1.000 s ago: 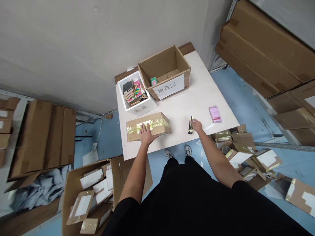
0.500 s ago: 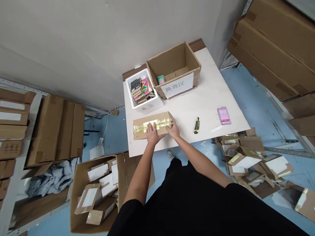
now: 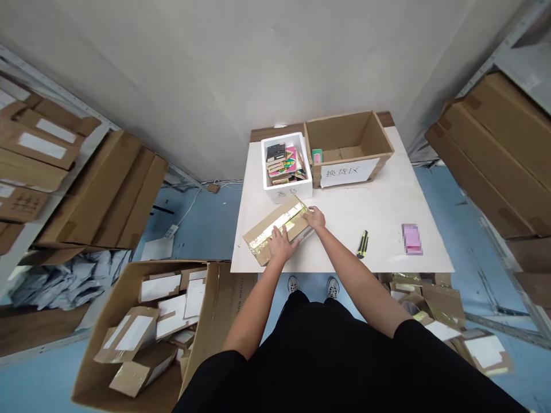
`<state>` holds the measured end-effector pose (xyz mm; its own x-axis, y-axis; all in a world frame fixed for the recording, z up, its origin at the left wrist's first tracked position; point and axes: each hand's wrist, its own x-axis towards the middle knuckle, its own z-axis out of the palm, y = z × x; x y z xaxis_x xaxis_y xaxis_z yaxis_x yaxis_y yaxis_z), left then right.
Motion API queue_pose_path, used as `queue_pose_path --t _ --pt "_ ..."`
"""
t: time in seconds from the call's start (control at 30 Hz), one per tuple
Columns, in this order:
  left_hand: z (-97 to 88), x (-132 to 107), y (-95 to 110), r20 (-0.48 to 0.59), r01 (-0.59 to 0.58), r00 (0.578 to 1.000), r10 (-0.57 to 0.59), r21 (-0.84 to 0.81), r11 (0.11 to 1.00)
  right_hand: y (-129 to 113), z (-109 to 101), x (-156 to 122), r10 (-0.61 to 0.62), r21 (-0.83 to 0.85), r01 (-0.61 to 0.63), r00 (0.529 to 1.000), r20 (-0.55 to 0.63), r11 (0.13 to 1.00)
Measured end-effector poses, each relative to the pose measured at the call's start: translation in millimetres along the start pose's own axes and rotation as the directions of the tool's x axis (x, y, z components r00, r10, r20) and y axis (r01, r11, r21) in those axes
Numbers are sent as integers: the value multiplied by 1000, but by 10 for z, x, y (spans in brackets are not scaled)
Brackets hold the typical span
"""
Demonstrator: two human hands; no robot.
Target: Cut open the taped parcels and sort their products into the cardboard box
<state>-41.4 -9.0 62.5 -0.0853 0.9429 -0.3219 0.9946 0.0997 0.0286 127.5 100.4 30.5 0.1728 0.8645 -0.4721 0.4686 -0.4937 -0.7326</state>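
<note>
A long brown cardboard parcel sealed with yellowish tape lies slanted on the white table. My left hand rests flat on its near end, fingers spread. At the parcel's far right end, my right hand curls its fingers over the edge and grips it. A black and yellow utility knife lies on the table to the right of my right arm, apart from both hands.
A white foam bin of small colourful packs and an open labelled carton stand at the table's back. A pink packet lies right. On the floor, a big carton of parcels sits left; opened boxes lie right.
My right hand let go of the utility knife, crossed to the parcel and gripped its right end. The parcel has turned to lie slanted. The camera view swung.
</note>
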Motion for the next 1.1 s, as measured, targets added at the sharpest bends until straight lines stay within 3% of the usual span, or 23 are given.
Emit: queue_pose_path --t 0.13,0.23,0.3,0.37,0.5,0.6,0.67,0.77,0.87,1.03,1.1 --pt "-249 308 -507 -50 -28 998 24 -81 996 -376 220 101 57 -90 -68 991 -124 994" --pt "-373 567 -913 -67 17 997 -27 -137 990 -495 299 159 47 -88 -60 990 -135 994" --pt "-380 682 -1054 -18 27 999 -31 -176 984 -515 291 198 37 -100 -53 987 -154 994" --pt "-339 715 -1032 24 30 999 -25 -208 978 -531 249 228 32 -129 -57 981 -191 990" --pt "-244 582 -648 50 122 992 -113 -218 968 -621 180 219 34 -175 -83 963 -266 981" --pt "-246 470 -410 102 182 981 -163 -215 960 -658 247 99 -3 -143 -47 944 -329 989" --pt "-282 444 -376 177 197 971 -158 -230 953 -605 364 -42 -57 -107 17 923 -380 994" --pt "-349 458 -456 230 174 967 -106 -295 939 -418 586 -298 -133 -113 96 913 -386 989" --pt "-409 495 -596 211 71 977 19 -409 910 -225 747 -504 -167 -188 113 937 -307 976" --pt "-507 626 -1008 208 -70 943 260 -640 765 -178 773 -584 -101 -292 40 975 -200 956" --pt "-527 686 -1214 178 -81 948 264 -666 741 -218 756 -558 -71 -301 16 982 -173 954"
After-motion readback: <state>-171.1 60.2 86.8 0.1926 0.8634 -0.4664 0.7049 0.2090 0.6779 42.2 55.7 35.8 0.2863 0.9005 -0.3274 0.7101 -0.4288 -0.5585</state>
